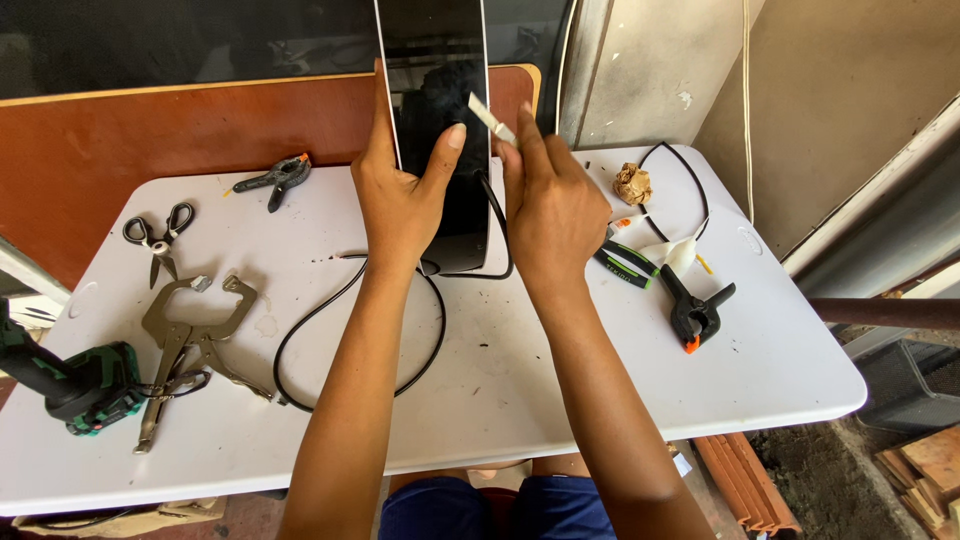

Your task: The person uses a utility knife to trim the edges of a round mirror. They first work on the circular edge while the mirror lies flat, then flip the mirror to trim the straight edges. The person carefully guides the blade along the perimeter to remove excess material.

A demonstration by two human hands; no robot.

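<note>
Item: tall dark glossy panel (440,120) with pale edges, stood on the white table (520,400), long axis running up and away from us; our left hand (400,195) is clamped on its left edge, thumb across the face. Our right hand (550,205), just right of the panel, pinches a small white strip (490,117) in closed fingertips against the upper right edge. Nearby we list a black cable (320,320), locking pliers (190,335), scissors (158,235) and a black spring clamp (693,310).

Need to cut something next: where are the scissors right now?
In the head view, the scissors lie at the table's far left, beyond the locking C-clamp pliers and left of a small black spring clamp.
</note>
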